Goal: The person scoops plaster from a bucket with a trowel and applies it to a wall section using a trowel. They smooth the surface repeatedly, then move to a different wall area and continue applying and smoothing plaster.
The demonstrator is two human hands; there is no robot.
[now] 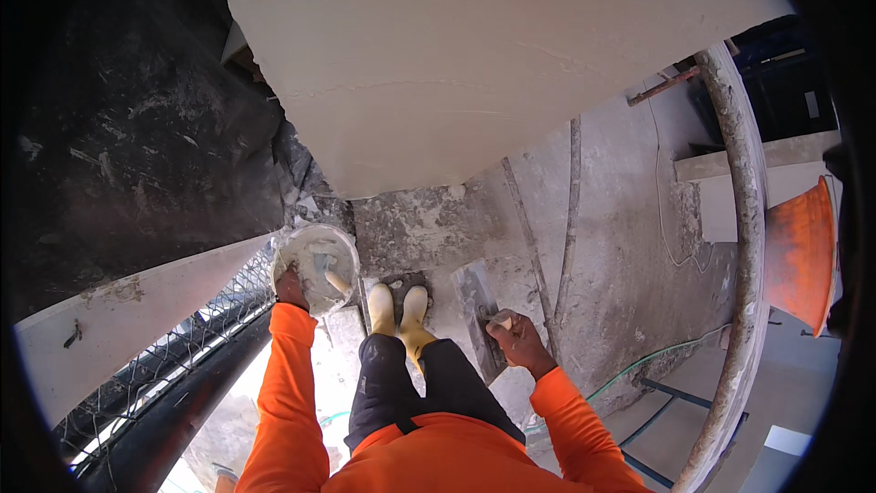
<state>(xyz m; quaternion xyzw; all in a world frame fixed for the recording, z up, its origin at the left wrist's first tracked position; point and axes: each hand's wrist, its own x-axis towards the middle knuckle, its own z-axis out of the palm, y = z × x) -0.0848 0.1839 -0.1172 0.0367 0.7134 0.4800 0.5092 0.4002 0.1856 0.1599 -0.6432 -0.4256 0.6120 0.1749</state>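
Observation:
My left hand (291,285) is at the left side of a round white bucket (350,251) holding pale wet material and a light handle (337,281); whether its fingers grip anything is unclear. My right hand (520,341) is closed on the handle of a long grey plastering float (479,288), held low to the right of my legs. Above both hands spreads a large pale, freshly smoothed plaster surface (493,55). My yellow boots (381,309) stand on rough concrete between the bucket and float.
Dark stained sheeting (128,155) covers the upper left, above wire mesh (210,319) and a black tube (173,420). To the right are a thick plaster-coated pole (739,155), an orange tub (794,256), a green hose (657,356) and dark metal bars (666,402).

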